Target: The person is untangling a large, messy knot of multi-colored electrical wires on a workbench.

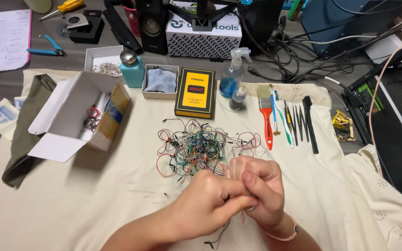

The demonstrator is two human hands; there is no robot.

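A tangled heap of thin coloured jumper wires (pixel 196 148) lies on a cream cloth (pixel 94 195) in the middle of the view. Just in front of the heap my left hand (pixel 208 202) and my right hand (pixel 259 190) are pressed together. Both are pinched on a few thin wires, whose dark ends (pixel 217 237) hang down below my hands. A pale band sits on my right wrist. How the wires lie inside my fingers is hidden.
An open white cardboard box (pixel 77 114) holding a few wires lies at the left. Behind the heap are a yellow-and-black box (pixel 195 92), a blue spray bottle (pixel 232 74) and a teal dispenser (pixel 131 69). A red-handled brush (pixel 266 116), tweezers and other small tools (pixel 298 122) lie at the right.
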